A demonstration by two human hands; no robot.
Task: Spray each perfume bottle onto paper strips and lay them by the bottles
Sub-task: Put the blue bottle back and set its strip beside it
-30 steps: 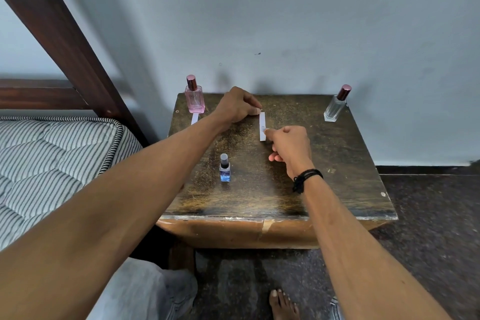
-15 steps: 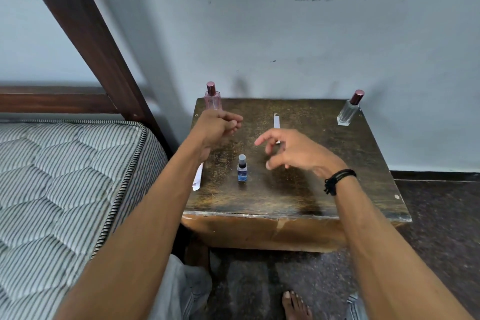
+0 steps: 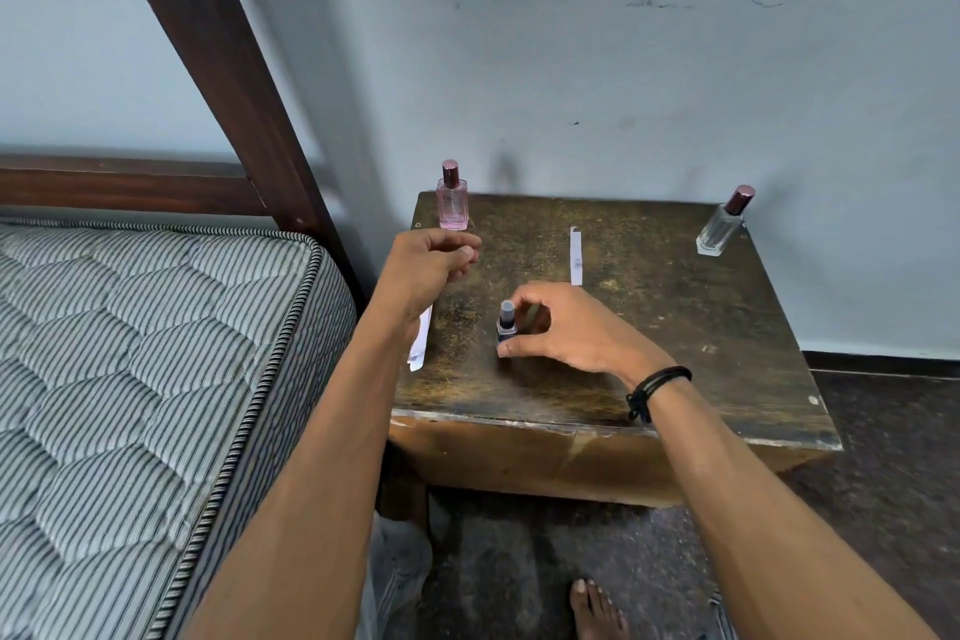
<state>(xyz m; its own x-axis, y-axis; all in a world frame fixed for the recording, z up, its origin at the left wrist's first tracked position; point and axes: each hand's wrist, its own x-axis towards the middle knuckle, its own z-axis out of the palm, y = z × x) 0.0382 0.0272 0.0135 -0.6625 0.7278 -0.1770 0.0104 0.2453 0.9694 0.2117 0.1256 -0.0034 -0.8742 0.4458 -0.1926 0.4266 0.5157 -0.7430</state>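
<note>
Left hand [image 3: 431, 265]: fingers curled, pinching the held strip [image 3: 420, 343]; over the table's left edge, just in front of the pink bottle [image 3: 453, 198].
Held strip: white, hanging from under the hand along the table's left edge, lower end free.
Right hand [image 3: 566, 327]: curled round the blue bottle [image 3: 506, 327], thumb at its base, forefinger arched over the cap; black band [image 3: 657, 387] on the wrist.
Blue bottle: upright on the table, left of centre, dark cap on.
Pink bottle: upright at the back left corner, capped.
Clear bottle [image 3: 724, 224]: upright at the back right corner, dark red cap, well apart from the others.
Laid strip [image 3: 575, 255]: flat on the table, between pink and clear bottles, near neither; just beyond the right hand.
Table [image 3: 701, 327]: dark worn wood, against the wall [image 3: 623, 68].
Mattress [image 3: 130, 353]: striped, left of the table, dark bed frame [image 3: 223, 68] behind.
Foot [image 3: 597, 608]: bare, on the floor in front of the table.
</note>
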